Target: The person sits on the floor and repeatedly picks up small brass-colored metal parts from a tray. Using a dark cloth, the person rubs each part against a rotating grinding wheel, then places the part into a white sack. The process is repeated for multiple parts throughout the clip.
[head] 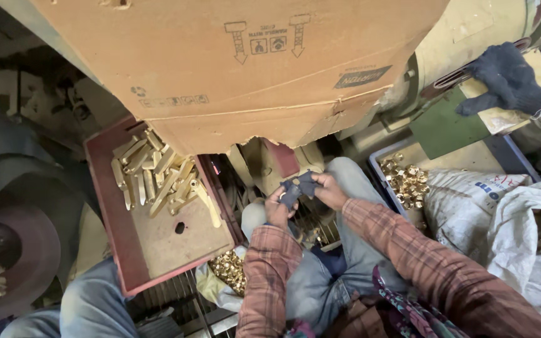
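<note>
A: Head view, quick pass. What do the hands have?

B: Left hand [277, 209] and right hand [328, 189] meet over the lap, both on a small dark piece of cloth [298, 186]. It looks like a glove, but I cannot tell for sure.

A: Fingers?

B: Left fingers curled shut, pinching the lower left edge of the cloth. Right fingers bent closed on its right edge, thumb on top. The cloth is stretched between the two hands, above the knees in blue jeans [345, 263].

A: Sleeves?

B: Plaid, reddish brown, both arms.

A: Around them?

B: To the left, a dark red tray [111, 231] with a pile of long brass bars [154, 175] in its upper half; the bare bottom has a small hole. Below the left hand, a bag of small brass fittings [228, 270]. To the right, a blue-grey crate [383, 181] with more small brass nuts [405, 181] inside, just beside white woven sacks [521, 231].

A: Top of frame?

B: A big torn cardboard box [252, 69] hangs over the tray and the hands. At the upper right, another person's hand in a dark knit glove [505, 78] rests on a cardboard sheet, well apart from the wearer's hands.

A: Far left?

B: A dark round wheel [14, 250], partly cut off.
</note>
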